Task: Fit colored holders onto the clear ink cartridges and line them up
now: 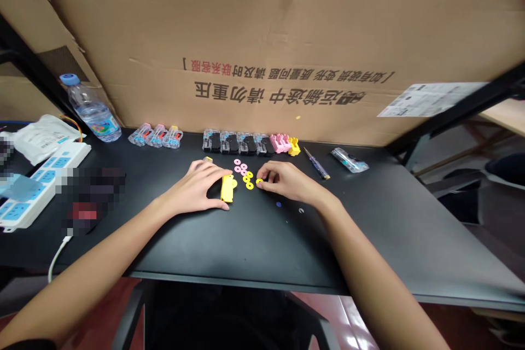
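My left hand [205,183] grips a small yellow plastic part [227,189] between thumb and fingers, just above the black table. A round yellow piece sticks out from that part's right side. To the right, my right hand [283,179] pinches a yellow ring [259,181] at its fingertips. Several loose yellow rings [249,186] lie between the hands. Behind these are several pink rings [237,162]. A small piece with a yellow end [208,159] is partly hidden behind my left hand.
Along the cardboard [254,27] stand clear-and-black cases [228,143], pink parts [280,143], a yellow part [294,146] and clear pieces [157,135]. At right lie a screwdriver [318,165] and a clear packet [349,160]. A water bottle [93,112] and power strip [45,183] are at left.
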`<state>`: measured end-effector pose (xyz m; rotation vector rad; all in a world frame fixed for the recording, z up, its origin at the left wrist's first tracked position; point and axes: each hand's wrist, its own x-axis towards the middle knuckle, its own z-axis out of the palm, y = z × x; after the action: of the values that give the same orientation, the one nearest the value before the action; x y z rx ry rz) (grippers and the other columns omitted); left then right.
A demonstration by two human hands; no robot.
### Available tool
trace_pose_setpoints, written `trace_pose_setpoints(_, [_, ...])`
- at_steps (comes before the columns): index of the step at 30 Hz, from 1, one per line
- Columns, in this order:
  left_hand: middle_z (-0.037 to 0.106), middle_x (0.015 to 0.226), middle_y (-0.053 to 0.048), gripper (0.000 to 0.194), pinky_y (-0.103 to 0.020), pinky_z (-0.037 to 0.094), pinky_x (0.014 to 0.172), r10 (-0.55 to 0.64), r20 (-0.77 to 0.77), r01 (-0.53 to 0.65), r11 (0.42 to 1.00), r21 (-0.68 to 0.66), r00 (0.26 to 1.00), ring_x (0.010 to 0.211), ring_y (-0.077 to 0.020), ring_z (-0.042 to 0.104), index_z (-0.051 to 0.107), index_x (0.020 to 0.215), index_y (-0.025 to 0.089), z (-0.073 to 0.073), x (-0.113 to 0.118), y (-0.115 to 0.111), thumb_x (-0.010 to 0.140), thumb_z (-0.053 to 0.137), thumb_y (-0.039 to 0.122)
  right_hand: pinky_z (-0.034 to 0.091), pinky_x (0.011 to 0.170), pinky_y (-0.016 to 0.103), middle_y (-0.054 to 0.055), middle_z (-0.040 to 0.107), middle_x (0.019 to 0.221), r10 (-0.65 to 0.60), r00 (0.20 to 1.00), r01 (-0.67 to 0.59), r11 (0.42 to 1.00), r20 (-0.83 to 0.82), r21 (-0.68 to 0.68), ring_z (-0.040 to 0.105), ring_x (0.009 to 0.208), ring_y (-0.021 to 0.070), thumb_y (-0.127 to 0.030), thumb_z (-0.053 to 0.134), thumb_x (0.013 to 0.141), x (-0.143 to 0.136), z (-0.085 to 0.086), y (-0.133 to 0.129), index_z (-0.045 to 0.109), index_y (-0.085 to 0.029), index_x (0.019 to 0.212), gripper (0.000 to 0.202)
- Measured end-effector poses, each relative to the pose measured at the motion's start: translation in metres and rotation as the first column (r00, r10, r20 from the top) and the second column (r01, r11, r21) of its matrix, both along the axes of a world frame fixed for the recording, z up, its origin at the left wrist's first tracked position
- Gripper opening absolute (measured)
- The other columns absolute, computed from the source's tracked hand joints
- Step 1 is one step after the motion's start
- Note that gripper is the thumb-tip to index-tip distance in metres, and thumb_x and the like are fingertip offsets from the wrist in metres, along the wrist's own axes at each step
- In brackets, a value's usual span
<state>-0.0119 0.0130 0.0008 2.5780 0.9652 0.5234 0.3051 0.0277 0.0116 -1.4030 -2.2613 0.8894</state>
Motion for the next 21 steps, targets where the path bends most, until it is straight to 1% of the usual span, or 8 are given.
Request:
trace_pose_setpoints(2, [0.071, 0.145, -0.01, 0.08, -0.054, 0.029, 0.126, 0.0, 0.001, 0.0, 1.0, -0.005, 1.0, 0.141, -0.0355, 0.057, 0.059, 0.152, 0.028, 0.001, 0.0, 0.0, 0.085, 0.089, 0.06, 0.052, 0.072, 0.034, 0.006, 0.075, 0.086, 0.008, 1.0, -0.008, 1.0, -0.021, -0.018, 0.066, 0.074, 0.02, -0.042, 0.073, 0.09, 0.0, 0.002, -0.001, 0.072, -0.021, 0.091, 0.021])
trace_pose_setpoints(5, [0.07, 0.146, -0.01, 0.08, -0.054, 0.029, 0.126, -0.003, 0.001, 0.003, 1.0, -0.006, 1.0, 0.141, -0.035, 0.057, 0.059, 0.151, 0.028, 0.002, 0.0, -0.001, 0.085, 0.089, 0.061, 0.052, 0.07, 0.034, 0.004, 0.073, 0.079, 0.005, 0.998, -0.009, 0.999, -0.068, -0.051, 0.066, 0.071, 0.0197, -0.049, 0.067, 0.095, -0.002, 0.005, -0.003, 0.068, -0.022, 0.09, 0.028])
trace_pose_setpoints(9, [0.07, 0.147, -0.01, 0.082, -0.054, 0.028, 0.127, 0.002, 0.0, -0.002, 1.0, 0.0, 1.0, 0.143, -0.035, 0.055, 0.058, 0.153, 0.029, 0.003, 0.001, -0.002, 0.085, 0.088, 0.062, 0.056, 0.071, 0.035, 0.004, 0.075, 0.079, -0.031, 0.988, 0.013, 0.993, -0.149, -0.119, 0.071, 0.069, 0.0201, -0.052, 0.064, 0.098, -0.005, 0.009, -0.006, 0.063, -0.023, 0.094, 0.029])
trace_pose_setpoints(11, [0.07, 0.145, -0.01, 0.081, -0.054, 0.027, 0.128, 0.002, -0.004, -0.002, 1.0, 0.003, 1.0, 0.142, -0.0348, 0.056, 0.057, 0.154, 0.029, 0.003, 0.0, -0.003, 0.086, 0.088, 0.06, 0.056, 0.07, 0.036, 0.005, 0.075, 0.08, -0.034, 0.986, 0.018, 0.995, -0.166, -0.094, 0.071, 0.069, 0.0201, -0.051, 0.065, 0.098, -0.006, 0.009, -0.007, 0.063, -0.023, 0.093, 0.029])
trace_pose_setpoints(14, [0.071, 0.145, -0.01, 0.078, -0.055, 0.026, 0.128, -0.003, -0.013, 0.003, 1.0, 0.002, 1.0, 0.141, -0.0343, 0.057, 0.057, 0.153, 0.029, 0.002, 0.0, -0.003, 0.087, 0.087, 0.059, 0.055, 0.068, 0.035, 0.005, 0.075, 0.081, -0.019, 0.989, 0.018, 1.0, -0.149, -0.006, 0.068, 0.07, 0.0194, -0.049, 0.067, 0.097, -0.008, 0.009, -0.007, 0.067, -0.022, 0.09, 0.028])
trace_pose_setpoints(18, [0.069, 0.147, -0.01, 0.074, -0.054, 0.026, 0.128, -0.009, -0.015, 0.009, 1.0, 0.001, 1.0, 0.142, -0.0337, 0.057, 0.057, 0.153, 0.03, 0.002, 0.0, -0.003, 0.09, 0.084, 0.057, 0.058, 0.074, 0.037, 0.006, 0.078, 0.083, -0.026, 0.991, 0.033, 0.998, -0.13, 0.049, 0.069, 0.074, 0.0201, -0.041, 0.071, 0.091, -0.009, 0.009, -0.007, 0.072, -0.021, 0.086, 0.02])
trace_pose_setpoints(21, [0.068, 0.149, -0.01, 0.072, -0.054, 0.025, 0.128, -0.009, -0.013, 0.009, 1.0, 0.007, 1.0, 0.142, -0.0336, 0.057, 0.056, 0.154, 0.029, 0.003, 0.0, -0.003, 0.092, 0.083, 0.054, 0.061, 0.078, 0.04, 0.007, 0.078, 0.087, -0.064, 0.972, 0.073, 0.997, -0.224, 0.034, 0.071, 0.077, 0.0213, -0.042, 0.072, 0.091, -0.015, 0.008, -0.008, 0.073, -0.021, 0.087, 0.021])
